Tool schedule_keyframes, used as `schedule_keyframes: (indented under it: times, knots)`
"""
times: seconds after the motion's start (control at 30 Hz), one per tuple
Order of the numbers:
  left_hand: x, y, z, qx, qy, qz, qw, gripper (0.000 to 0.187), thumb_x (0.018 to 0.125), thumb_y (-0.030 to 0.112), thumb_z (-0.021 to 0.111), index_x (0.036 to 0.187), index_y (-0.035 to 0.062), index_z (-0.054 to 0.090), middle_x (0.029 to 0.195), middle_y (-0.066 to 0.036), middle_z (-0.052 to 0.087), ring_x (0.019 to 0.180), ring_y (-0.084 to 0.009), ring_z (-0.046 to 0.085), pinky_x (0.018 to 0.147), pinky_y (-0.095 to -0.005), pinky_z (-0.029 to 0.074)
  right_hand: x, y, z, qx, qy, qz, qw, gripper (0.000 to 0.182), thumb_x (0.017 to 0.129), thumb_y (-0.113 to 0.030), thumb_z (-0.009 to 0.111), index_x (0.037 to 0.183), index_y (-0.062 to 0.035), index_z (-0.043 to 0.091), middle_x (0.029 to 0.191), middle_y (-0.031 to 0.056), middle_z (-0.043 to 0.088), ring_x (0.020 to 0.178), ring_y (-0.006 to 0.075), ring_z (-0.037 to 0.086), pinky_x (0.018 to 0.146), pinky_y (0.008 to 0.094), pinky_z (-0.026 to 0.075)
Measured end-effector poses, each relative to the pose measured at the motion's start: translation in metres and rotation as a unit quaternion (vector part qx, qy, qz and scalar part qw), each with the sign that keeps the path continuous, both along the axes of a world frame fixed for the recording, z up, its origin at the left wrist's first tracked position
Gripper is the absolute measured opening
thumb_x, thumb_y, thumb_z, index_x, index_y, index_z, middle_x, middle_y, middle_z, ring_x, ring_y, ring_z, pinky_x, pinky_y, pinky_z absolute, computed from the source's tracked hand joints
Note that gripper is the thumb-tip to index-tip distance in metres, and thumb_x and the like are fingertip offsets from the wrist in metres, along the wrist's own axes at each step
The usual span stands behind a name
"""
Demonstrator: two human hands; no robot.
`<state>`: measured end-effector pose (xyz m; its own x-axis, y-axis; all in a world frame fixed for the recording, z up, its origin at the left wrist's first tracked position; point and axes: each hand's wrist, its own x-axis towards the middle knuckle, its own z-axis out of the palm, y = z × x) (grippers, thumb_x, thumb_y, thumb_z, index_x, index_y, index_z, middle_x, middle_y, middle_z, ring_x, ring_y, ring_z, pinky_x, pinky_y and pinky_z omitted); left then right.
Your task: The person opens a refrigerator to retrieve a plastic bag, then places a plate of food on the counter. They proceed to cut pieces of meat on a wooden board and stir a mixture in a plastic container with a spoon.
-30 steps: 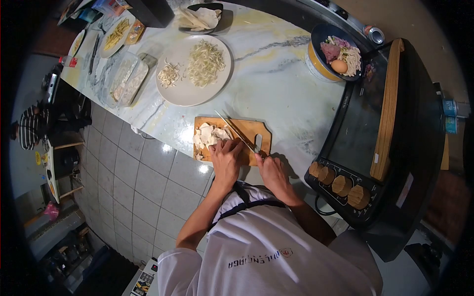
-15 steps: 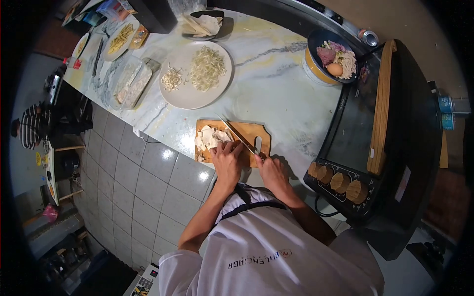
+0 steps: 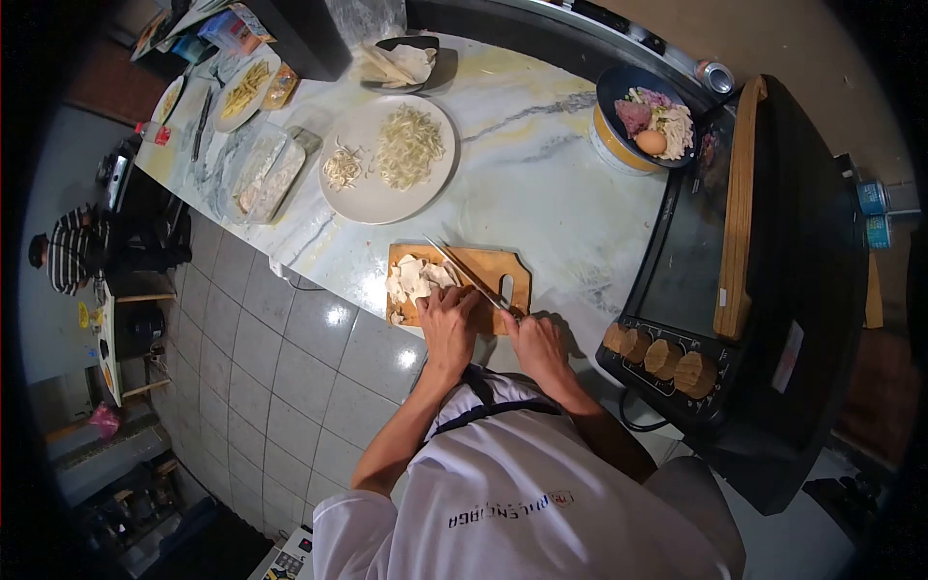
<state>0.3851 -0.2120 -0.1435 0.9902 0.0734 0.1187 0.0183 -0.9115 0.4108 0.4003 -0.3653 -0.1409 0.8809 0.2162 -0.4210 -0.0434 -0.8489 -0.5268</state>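
Note:
A wooden cutting board (image 3: 503, 259) lies near the counter's front edge, with pale sliced pieces (image 3: 416, 275) on its left part. My left hand (image 3: 448, 324) rests on the board at the near side of these pieces, fingers bent and close together; what lies under the fingertips is hidden. My right hand (image 3: 537, 346) is closed round the handle of a knife (image 3: 468, 275). The blade slants up and left across the board, just right of my left fingers. Beyond the board stands a large plate (image 3: 372, 198) with a bigger and a smaller heap of thin pale shreds.
A black oven (image 3: 667, 280) with wooden knobs stands at the right. Behind its left side sits a dark bowl (image 3: 609, 97) holding an egg and other food. Clear containers (image 3: 280, 184), a plate of yellow strips (image 3: 242, 92) and a black dish (image 3: 430, 46) are farther back. Another person (image 3: 72, 246) is far left.
The whole view has shifted slightly, so the counter items appear a little lower. Both hands and the knife keep nearly the same place over the board.

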Motion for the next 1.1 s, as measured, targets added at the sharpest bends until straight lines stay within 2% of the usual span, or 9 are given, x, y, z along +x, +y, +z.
schedule_keyframes:
  times: [0.23,0.4,0.53,0.73,0.83,0.93,1.0,1.1]
  knots:
    - [0.0,0.002,-0.006,-0.007,-0.033,0.019,0.999,0.025,0.069,0.008,0.063,0.092,0.0143,0.071,0.089,-0.001,0.065,0.086,-0.0219,0.053,0.077,-0.0387,0.032,0.007,-0.011,-0.01,0.059,0.002,0.021,0.998,0.061,0.095,-0.043,0.042,0.067,0.0069,0.062,0.062,0.0288,0.056,0.067,0.0474,0.059,0.064,0.0521,0.046]
    - [-0.001,0.002,-0.004,0.0,-0.027,0.011,1.0,0.03,0.069,0.007,0.063,0.095,0.0177,0.071,0.091,0.002,0.065,0.087,-0.0213,0.053,0.078,-0.0383,0.032,0.004,-0.013,-0.023,0.174,-0.023,-0.007,0.984,0.059,0.098,-0.037,0.04,0.062,0.0085,0.054,0.06,0.0292,0.052,0.064,0.048,0.055,0.059,0.0532,0.04]
    - [-0.002,0.002,-0.006,0.015,-0.027,0.007,1.0,0.031,0.069,0.007,0.063,0.096,0.0179,0.072,0.093,0.002,0.065,0.087,-0.0212,0.053,0.078,-0.0384,0.031,0.006,-0.014,-0.014,0.181,0.002,0.002,0.983,0.058,0.099,-0.034,0.039,0.063,0.0086,0.053,0.059,0.0289,0.051,0.064,0.0482,0.054,0.057,0.0516,0.04]
    - [-0.001,0.001,-0.006,0.007,-0.019,0.013,1.0,0.03,0.069,0.008,0.064,0.095,0.0177,0.072,0.091,0.002,0.066,0.087,-0.0213,0.053,0.078,-0.0391,0.031,0.008,-0.02,-0.003,0.228,-0.011,0.032,0.973,0.046,0.096,-0.031,0.045,0.073,0.0073,0.054,0.066,0.0286,0.054,0.069,0.0464,0.055,0.058,0.0478,0.041]
    - [0.0,0.002,-0.007,-0.002,-0.031,0.012,0.999,0.029,0.069,0.008,0.064,0.095,0.0174,0.072,0.09,0.002,0.066,0.086,-0.0213,0.053,0.077,-0.0391,0.032,0.007,-0.024,-0.008,0.199,0.03,0.049,0.978,0.039,0.095,-0.031,0.048,0.082,0.0054,0.055,0.07,0.0273,0.056,0.071,0.0458,0.056,0.06,0.0484,0.042]
    - [-0.001,0.002,-0.009,0.006,-0.035,0.016,0.999,0.028,0.069,0.008,0.063,0.095,0.0171,0.072,0.089,0.001,0.065,0.084,-0.0215,0.053,0.076,-0.039,0.032,0.002,-0.026,-0.016,0.218,0.015,0.031,0.975,0.034,0.095,-0.029,0.048,0.087,0.0033,0.054,0.071,0.0263,0.057,0.07,0.0459,0.056,0.06,0.0495,0.042]
    - [-0.001,0.002,-0.009,0.008,-0.019,0.016,1.0,0.029,0.069,0.007,0.063,0.095,0.017,0.072,0.088,0.001,0.065,0.084,-0.0216,0.053,0.076,-0.0388,0.033,-0.002,-0.026,-0.022,0.201,-0.046,0.044,0.978,0.031,0.095,-0.029,0.048,0.093,0.0014,0.054,0.071,0.0258,0.058,0.07,0.0472,0.056,0.062,0.0511,0.042]
    - [0.0,0.001,-0.008,-0.011,-0.024,0.015,1.0,0.031,0.067,0.007,0.063,0.095,0.0167,0.072,0.088,0.0,0.065,0.084,-0.0221,0.053,0.076,-0.0386,0.033,-0.004,-0.026,-0.026,0.182,-0.047,0.06,0.98,0.03,0.095,-0.029,0.048,0.094,0.0004,0.053,0.072,0.0249,0.059,0.072,0.0482,0.057,0.062,0.0523,0.043]
